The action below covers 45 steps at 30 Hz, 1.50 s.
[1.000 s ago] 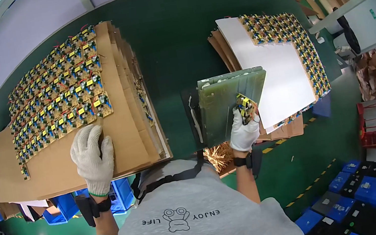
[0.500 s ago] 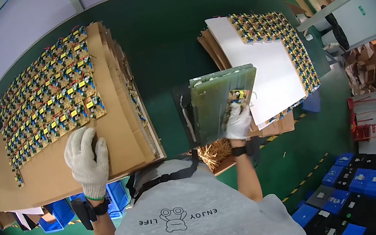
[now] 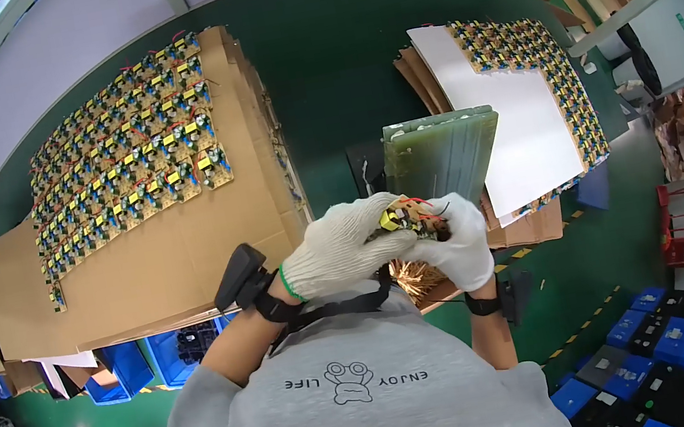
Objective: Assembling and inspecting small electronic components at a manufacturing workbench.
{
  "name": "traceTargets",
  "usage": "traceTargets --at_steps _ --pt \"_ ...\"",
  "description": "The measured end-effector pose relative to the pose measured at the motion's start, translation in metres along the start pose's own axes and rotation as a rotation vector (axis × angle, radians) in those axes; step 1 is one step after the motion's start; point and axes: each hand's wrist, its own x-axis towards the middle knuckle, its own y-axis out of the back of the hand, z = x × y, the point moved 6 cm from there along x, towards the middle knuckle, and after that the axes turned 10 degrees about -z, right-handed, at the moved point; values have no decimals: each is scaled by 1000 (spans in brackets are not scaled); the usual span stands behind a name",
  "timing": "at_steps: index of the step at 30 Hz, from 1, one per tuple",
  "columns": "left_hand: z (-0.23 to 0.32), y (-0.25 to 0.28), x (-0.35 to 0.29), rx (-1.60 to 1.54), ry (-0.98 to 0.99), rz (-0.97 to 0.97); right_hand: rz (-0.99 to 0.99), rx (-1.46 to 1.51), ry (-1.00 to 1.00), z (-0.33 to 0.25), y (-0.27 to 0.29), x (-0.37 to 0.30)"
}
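Observation:
Both of my hands wear white knit gloves and meet in front of my body. Between them is a small circuit board point(image 3: 406, 219) with yellow and dark parts and red wires. My left hand point(image 3: 346, 245) closes on it from the left, and my right hand point(image 3: 464, 239) grips its right side. The gloves cover part of the board. Just beyond the hands stands a thick greenish slab point(image 3: 443, 150) with a pale, uneven top edge.
On the left, rows of similar circuit boards point(image 3: 121, 152) lie on stacked cardboard sheets point(image 3: 256, 219). To the right, more boards point(image 3: 574, 99) border a white sheet point(image 3: 511, 110) on another stack. Blue bins point(image 3: 127, 370) stand below the table's near edge.
My left hand has left the cardboard and moved right to the circuit board. My right hand has brought the board from the slab's face toward my body. The view has shifted slightly.

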Motion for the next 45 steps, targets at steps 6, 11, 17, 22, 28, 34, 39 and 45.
traceTargets --at_steps 6,11,17,22,28,34,39,45 --pt "4 4 -10 -185 24 84 152 -99 177 -20 12 -5" --pt "8 7 -14 49 -15 -50 -186 224 -24 -13 9 -3" --pt "-1 -2 -17 -226 38 314 214 -349 191 -60 14 -6" --pt "-25 -26 -25 -794 72 397 259 -333 188 -78 9 -15" --pt "-16 -18 -22 -1135 -5 388 227 647 -367 -25 -34 -34" --pt "-11 -30 -19 -476 -83 20 670 1186 -195 -11 -21 -13" --pt "-19 -10 5 -429 -229 -17 342 989 -235 -10 -2 -28" --pt "34 -9 -2 -656 -481 61 446 937 -239 -11 -21 -26"
